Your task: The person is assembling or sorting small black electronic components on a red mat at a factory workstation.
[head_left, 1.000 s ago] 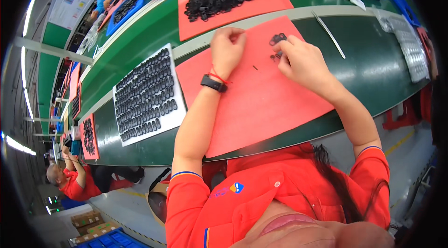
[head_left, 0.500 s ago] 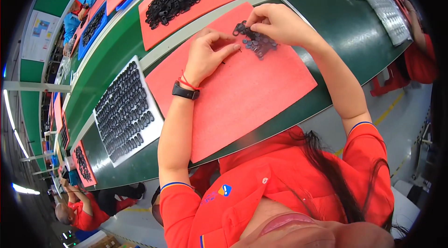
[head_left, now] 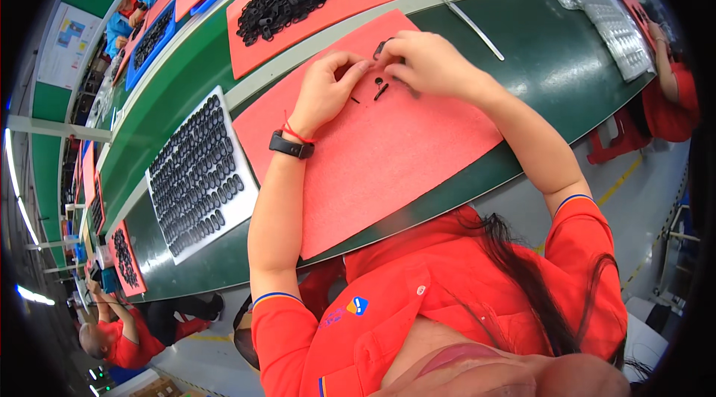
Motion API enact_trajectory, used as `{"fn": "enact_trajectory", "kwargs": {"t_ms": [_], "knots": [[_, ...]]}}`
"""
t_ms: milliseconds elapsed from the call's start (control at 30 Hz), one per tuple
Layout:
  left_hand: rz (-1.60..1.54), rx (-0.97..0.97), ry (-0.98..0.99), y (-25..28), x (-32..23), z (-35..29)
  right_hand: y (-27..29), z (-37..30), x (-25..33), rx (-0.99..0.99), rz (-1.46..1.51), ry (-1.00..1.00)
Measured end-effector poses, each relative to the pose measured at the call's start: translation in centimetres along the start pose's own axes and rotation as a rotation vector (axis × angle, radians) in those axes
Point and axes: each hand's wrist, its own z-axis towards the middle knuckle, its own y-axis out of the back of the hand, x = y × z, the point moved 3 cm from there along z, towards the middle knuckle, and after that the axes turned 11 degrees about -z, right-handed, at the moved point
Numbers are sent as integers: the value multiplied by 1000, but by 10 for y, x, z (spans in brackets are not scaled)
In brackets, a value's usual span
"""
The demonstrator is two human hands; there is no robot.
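Observation:
My left hand [head_left: 327,89], with a dark band on its wrist, hovers over the pink mat [head_left: 373,166], thumb and forefinger pinched. My right hand [head_left: 429,65] meets it fingertip to fingertip; its fingers are bent closed. Whatever lies between the fingertips is too small and covered to make out. Just below them on the mat lie a short black rod-like piece [head_left: 381,91], a tiny round black piece [head_left: 379,80] and a thin dark sliver [head_left: 355,100]. Part of a black loop-shaped piece [head_left: 381,47] shows behind my right fingers, which hide most of the mat there.
On the left stands a white tray [head_left: 250,199] with rows of black oval parts. Beyond the rail, a heap of black loops [head_left: 294,1] covers another pink mat. A slim pale tool [head_left: 473,27] lies at the back right, near clear plastic trays [head_left: 615,31]. Co-workers sit nearby.
My right hand has come left and nearer from the small loose parts to my left fingertips, now covering most of those parts. The black rod-like piece below my fingers has come into sight.

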Motion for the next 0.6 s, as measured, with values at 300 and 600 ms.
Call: {"fn": "enact_trajectory", "kwargs": {"t_ms": [300, 600], "knots": [[365, 142, -42, -9, -12, -15, -16, -4, 8, 43, 41, 134], [49, 122, 212, -2, -16, -27, -23, -5, 17, -6, -244, 257]]}}
